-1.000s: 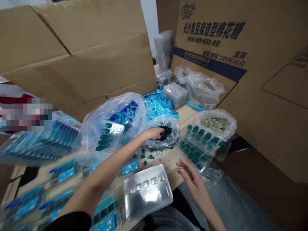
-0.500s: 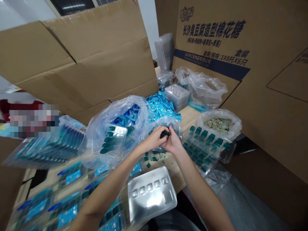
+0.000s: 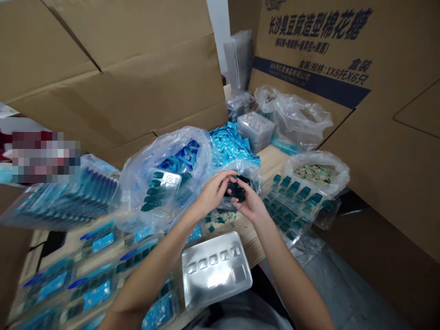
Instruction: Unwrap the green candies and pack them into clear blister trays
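Note:
Both my hands meet above the table's front edge, holding a small clump of dark pieces between them. My left hand pinches the clump from the left; my right hand cups it from below and the right. Just behind them lies a small clear bag with more dark pieces. An empty clear plastic tray with a row of small pockets lies near my body. A filled tray of teal squares sits to the right of my hands.
A big clear bag holds blue sticks and a tray. Light blue sachets are heaped behind. Another bag holds pale pieces. Packed trays cover the left. Large cardboard boxes wall the back and right.
My left hand came out of the small bag with dark pieces. My right hand rose from the table edge to meet it, and both now hold the clump slightly nearer me.

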Action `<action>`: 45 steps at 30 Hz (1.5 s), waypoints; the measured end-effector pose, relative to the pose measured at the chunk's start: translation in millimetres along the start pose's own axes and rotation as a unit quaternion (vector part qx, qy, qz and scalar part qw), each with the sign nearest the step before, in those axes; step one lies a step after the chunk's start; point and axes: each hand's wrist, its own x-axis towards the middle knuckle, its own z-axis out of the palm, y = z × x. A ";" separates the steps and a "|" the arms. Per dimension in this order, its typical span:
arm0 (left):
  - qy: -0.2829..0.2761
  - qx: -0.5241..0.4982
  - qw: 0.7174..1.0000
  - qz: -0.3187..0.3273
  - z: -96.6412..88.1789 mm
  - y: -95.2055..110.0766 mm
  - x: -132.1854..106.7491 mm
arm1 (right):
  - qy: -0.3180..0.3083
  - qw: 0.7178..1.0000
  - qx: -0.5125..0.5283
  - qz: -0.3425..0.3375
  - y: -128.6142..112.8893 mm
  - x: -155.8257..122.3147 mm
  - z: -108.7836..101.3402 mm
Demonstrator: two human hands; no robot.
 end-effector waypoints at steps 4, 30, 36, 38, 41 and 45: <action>-0.006 -0.009 1.000 -0.011 -1.5 0.1 -2.6 | 0.031 0.999 -0.002 0.029 -2.6 -4.6 1.0; 0.213 -0.092 0.973 0.018 -23.7 76.1 -109.4 | -0.063 0.996 -0.060 0.019 2.3 -122.3 68.9; 0.248 -0.018 0.965 0.086 -25.7 83.8 -139.3 | -0.100 0.988 -0.119 0.020 13.7 -140.8 74.0; 0.235 -0.003 0.968 0.092 -27.0 84.6 -146.6 | -0.099 0.983 -0.156 0.016 18.2 -144.1 75.1; 0.235 0.014 0.970 0.061 -27.0 84.2 -156.9 | -0.093 0.974 -0.207 0.020 24.0 -146.9 75.8; 0.272 -0.137 0.949 -0.080 -21.9 75.4 -167.3 | -0.098 0.962 -0.252 0.048 23.7 -145.4 66.1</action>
